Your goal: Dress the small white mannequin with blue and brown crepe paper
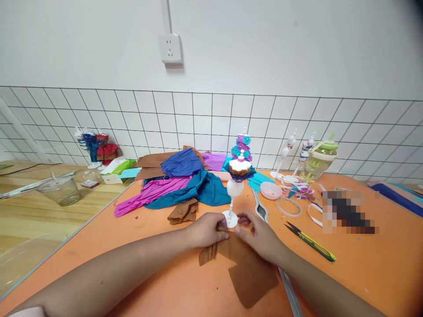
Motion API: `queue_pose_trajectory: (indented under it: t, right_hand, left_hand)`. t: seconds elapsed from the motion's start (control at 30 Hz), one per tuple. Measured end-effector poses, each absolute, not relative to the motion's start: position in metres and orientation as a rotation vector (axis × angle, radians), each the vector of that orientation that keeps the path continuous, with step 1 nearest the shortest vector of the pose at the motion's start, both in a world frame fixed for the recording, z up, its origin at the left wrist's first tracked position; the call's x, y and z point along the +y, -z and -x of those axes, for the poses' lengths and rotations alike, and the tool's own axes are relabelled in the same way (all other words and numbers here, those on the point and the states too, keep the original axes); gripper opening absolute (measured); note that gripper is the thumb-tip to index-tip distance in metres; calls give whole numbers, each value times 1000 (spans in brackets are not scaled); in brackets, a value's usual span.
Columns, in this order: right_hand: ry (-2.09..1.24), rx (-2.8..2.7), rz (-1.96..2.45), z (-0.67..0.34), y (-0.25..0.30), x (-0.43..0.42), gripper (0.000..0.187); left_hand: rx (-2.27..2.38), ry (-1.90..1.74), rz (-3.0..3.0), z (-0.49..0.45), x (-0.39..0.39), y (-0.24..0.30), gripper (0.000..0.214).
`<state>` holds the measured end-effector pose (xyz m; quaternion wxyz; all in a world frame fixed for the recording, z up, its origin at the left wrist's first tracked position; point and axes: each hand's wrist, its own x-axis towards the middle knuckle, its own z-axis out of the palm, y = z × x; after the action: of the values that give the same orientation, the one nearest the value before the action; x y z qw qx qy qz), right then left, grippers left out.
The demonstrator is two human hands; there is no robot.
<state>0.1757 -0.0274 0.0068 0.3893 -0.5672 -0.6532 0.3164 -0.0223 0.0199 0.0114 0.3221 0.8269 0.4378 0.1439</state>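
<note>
My left hand (208, 229) pinches the gathered edge of a brown piece of crepe paper (253, 281) between thumb and fingers, low over the orange table. My right hand (256, 233) is curled at the same piece's upper edge, its thumb close to the paper; part of its grip is hidden. Just beyond both hands an upright white doll-like stand (235, 188) rests on a round base. A frilled brown and dark blue collar (240, 172) circles it below its white top.
Crepe paper in blue (183, 163), teal (211, 189) and magenta (155, 193) is piled behind the left hand, near a crumpled brown piece (183, 211). On the right lie yellow-green thread snips (312, 242), a tape ring (289, 206) and a pink dish (271, 190). A bottle (319, 163) stands behind.
</note>
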Motion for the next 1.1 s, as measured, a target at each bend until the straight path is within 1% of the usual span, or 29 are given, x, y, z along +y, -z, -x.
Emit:
queue_pose_trajectory:
  t: [0.03,0.07,0.17,0.27,0.37,0.4,0.47,0.5,0.53,0.6,0.63,0.7,0.73,0.9,0.93,1.03,1.07,1.1]
  right_hand:
    - [-855,-1754,1420,-172,-9,-35,34]
    - [-903,-1825,1407,-170,-11,-41,33]
    - [-916,-1919,1443,-177,-20,-45,15]
    - [-826,-1963,1540,-205,-36,-39,15]
    - [-890,-2185,1703,-228,-59,-40,17]
    - [-888,-2232,1734,-229,-69,-41,27]
    - [-793,-2219,1719,-219,-88,-43,70]
    - [-764,-2189,1673,-208,-96,-42,75]
    - [-789,-2190,1581,-196,-104,-39,74]
    - [-848,-2152,1426,-172,-114,-31,62]
    - [-819,-2114,1421,-164,-116,-25,53]
    - [-800,-2115,1412,-156,-115,-16,28]
    - [-792,-2129,1416,-157,-113,-13,20]
    - [-742,-2284,1491,-179,-102,-12,9]
    - [-751,-2284,1492,-180,-101,-14,12]
    - [-867,-2170,1412,-173,-97,-16,53]
    - [-909,-2131,1386,-169,-96,-15,56]
    - [-937,-2102,1377,-165,-94,-14,50]
  left_hand:
    - [1111,-379,-2159,23,15,-15,19]
    - [1077,-388,-2146,23,10,-18,20]
    - [1023,-430,-2092,32,4,-31,24]
    - [1068,-423,-2033,51,9,-48,25]
    - [1121,-424,-2001,64,15,-71,26]
    - [1113,-424,-2002,64,16,-80,25]
    - [1065,-419,-2051,58,15,-101,21]
    - [1017,-408,-2084,53,14,-111,20]
    - [975,-413,-2117,47,12,-121,18]
    - [938,-437,-2164,40,11,-138,16]
    - [945,-438,-2197,39,11,-143,15]
    - [1004,-431,-2252,44,14,-148,16]
    - [1044,-414,-2265,48,16,-147,17]
    - [1199,-200,-2132,62,27,-133,18]
    - [1186,-186,-2130,60,28,-131,17]
    - [1065,-231,-2175,49,27,-127,13]
    - [1027,-240,-2185,46,27,-127,13]
    - [1002,-239,-2190,44,27,-127,13]
